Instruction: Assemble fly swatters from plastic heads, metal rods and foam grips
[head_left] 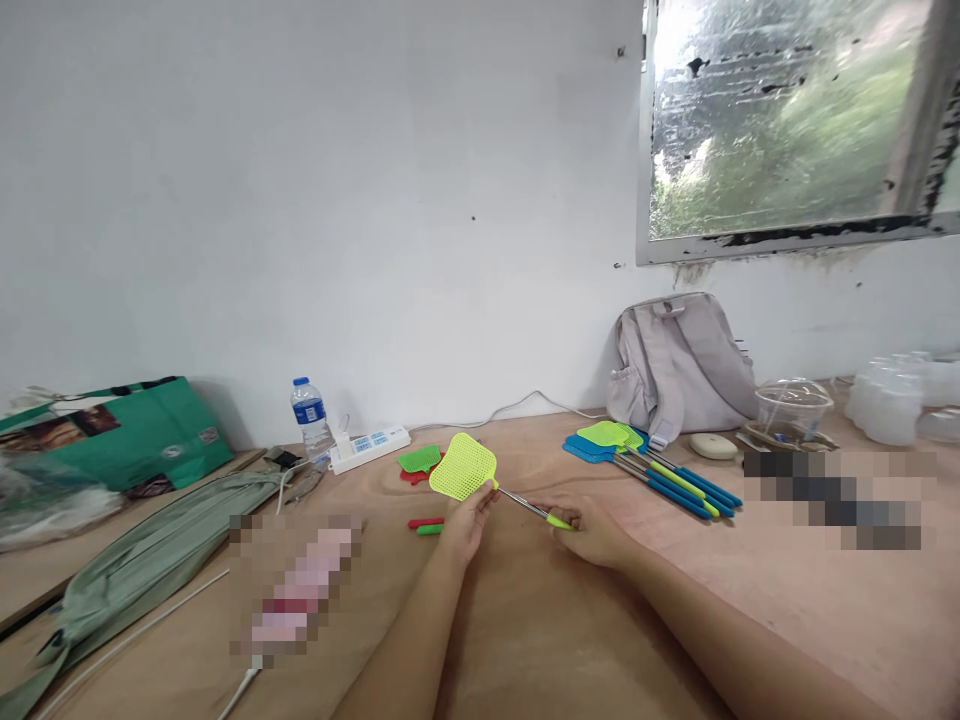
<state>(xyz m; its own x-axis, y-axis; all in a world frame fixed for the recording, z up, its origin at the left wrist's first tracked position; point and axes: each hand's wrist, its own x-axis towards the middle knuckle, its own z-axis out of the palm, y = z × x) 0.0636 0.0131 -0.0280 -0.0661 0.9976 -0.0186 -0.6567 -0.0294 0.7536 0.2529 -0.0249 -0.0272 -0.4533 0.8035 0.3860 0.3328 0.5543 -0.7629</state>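
Observation:
I hold a yellow-green fly swatter over the wooden table. My left hand pinches the lower edge of its mesh head. My right hand grips the yellow-green handle end, with the thin metal rod running between the two hands. Just left of my left hand lie a red and a green loose handle piece. Behind them rest a green and a red swatter head.
A pile of blue and green swatters lies right of centre. At the wall stand a grey backpack, a water bottle and a power strip. A green bag and grey-green cloth lie left; plastic containers stand right.

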